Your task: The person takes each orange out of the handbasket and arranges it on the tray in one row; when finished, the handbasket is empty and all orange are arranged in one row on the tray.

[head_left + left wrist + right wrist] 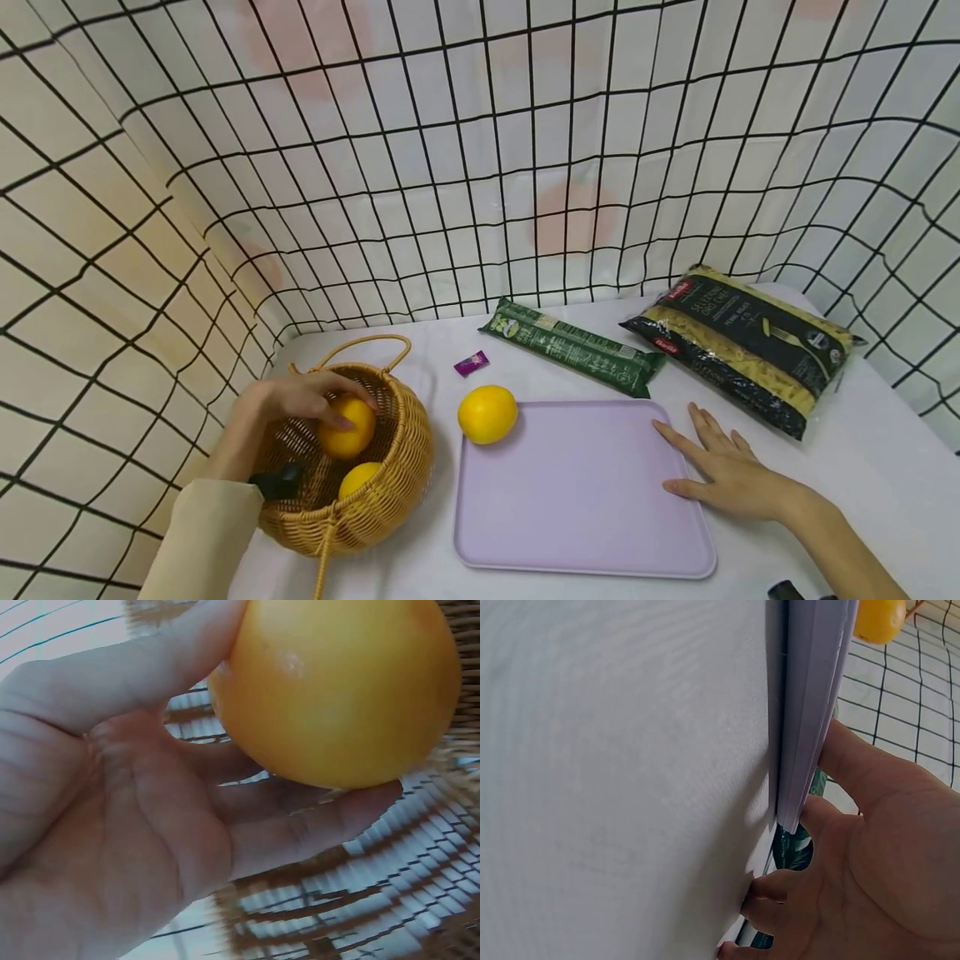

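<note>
Thumb and fingers of the left hand [306, 397] curl round an orange fruit [347, 431] within the wicker basket [411, 442], set on opposite sides, presumably because a smooth ball would slip from a one-sided touch. Just to that hand's near right, a yellow fruit [360, 478] sits in the basket, whose curved wall likely keeps it from rolling. Farther to the left hand's right, a lemon [487, 414] is at the far left corner of the lilac tray [581, 492]. The right hand [716, 468] lies spread, gripping nothing, thumb and forefinger at the tray's right edge, perhaps steadying it. Ahead and right of its fingertips lies a pasta bag [750, 337]; ahead and left, a green packet [570, 346], both flat on the table [420, 554]. The basket's rim hides part of the yellow fruit; whether the held fruit touches the basket's bottom cannot be told. The left wrist view cuts off its top. Whether the lemon rests inside the tray's lip or upon it is unclear, as is how firmly the right hand presses.
</note>
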`<act>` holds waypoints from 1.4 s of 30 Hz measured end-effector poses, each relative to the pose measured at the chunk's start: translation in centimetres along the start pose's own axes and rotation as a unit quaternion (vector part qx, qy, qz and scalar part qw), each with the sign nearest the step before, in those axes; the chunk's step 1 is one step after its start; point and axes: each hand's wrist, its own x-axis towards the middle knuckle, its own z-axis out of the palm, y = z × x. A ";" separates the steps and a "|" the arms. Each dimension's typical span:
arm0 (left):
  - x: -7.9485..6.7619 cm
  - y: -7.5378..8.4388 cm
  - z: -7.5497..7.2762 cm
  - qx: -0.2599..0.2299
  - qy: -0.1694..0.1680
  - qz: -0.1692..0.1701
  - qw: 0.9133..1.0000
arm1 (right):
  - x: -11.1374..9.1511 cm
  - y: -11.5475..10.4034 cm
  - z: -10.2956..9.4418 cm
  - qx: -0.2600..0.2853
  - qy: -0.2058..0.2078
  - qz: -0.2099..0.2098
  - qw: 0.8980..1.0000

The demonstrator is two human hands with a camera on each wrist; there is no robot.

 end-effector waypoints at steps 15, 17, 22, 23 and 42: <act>-6.0 4.7 -1.0 0.036 0.168 0.153 0.973 | 0.1 0.3 0.3 0.007 -0.004 0.003 1.000; -5.9 5.6 -0.7 0.031 0.192 0.168 0.966 | 0.0 0.3 0.3 0.006 -0.004 0.004 1.000; -3.7 8.3 1.2 0.018 0.219 0.193 0.956 | 0.1 0.2 0.2 0.000 -0.004 0.005 1.000; -3.0 8.9 1.6 0.014 0.218 0.195 0.956 | 0.1 0.2 0.1 -0.002 -0.004 0.004 1.000; 7.9 16.2 10.1 -0.124 0.176 0.165 0.962 | 0.2 -0.1 0.0 -0.010 0.000 0.002 1.000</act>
